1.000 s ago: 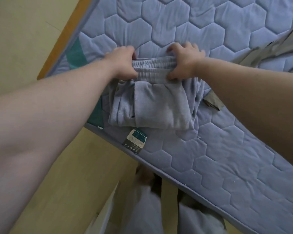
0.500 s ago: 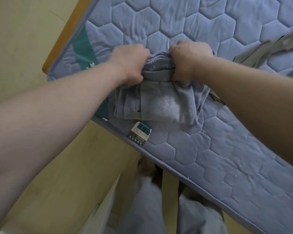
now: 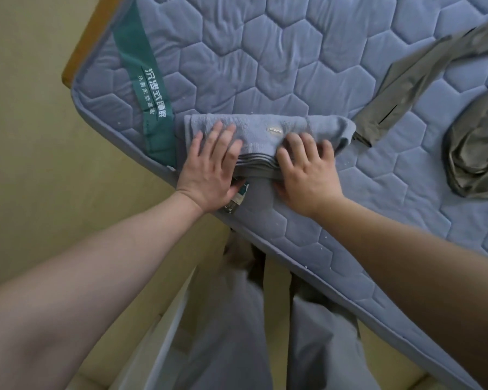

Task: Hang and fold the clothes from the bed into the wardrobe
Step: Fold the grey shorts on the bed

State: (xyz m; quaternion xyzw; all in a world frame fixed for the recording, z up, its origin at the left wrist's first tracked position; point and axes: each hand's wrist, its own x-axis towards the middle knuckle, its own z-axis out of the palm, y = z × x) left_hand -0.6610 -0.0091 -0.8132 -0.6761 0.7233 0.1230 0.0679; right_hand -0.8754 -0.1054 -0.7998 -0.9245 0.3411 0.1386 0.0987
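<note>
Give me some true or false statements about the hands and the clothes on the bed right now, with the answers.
1. The left hand and the right hand both press down on the folded blue-grey garment. True.
2. The folded garment hangs off the edge of the mattress. False: it lies on top of the mattress, close to the near edge.
3. An olive garment lies loose and unfolded to the right. True.
4. The left hand holds a hanger. False: no hanger is in view, and that hand lies with its fingers spread on the folded garment.
5. A green band with white lettering crosses the mattress near its corner. True.
</note>
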